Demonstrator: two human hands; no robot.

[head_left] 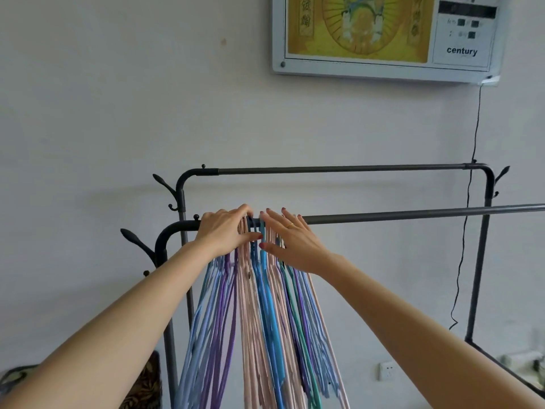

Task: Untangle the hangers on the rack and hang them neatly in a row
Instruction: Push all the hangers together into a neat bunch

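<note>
A dense bunch of thin hangers (259, 320) in blue, purple, pink and green hangs from the near rail (398, 215) of a dark metal rack, crowded at its left end. My left hand (224, 231) lies over the rail on the bunch's left side, fingers bent over the pink hooks and thumb underneath. My right hand (290, 242) is spread with straight fingers against the hooks on the right side, its thumb by a bright blue hanger (272, 314). The hooks themselves are mostly hidden by my hands.
The rack's far rail (339, 169) runs bare behind. Side pegs (134, 237) stick out at the rack's left end. A framed calendar clock (383, 33) hangs on the white wall, its black cord (469, 202) dropping behind the rack. A wall socket (387, 370) sits low right.
</note>
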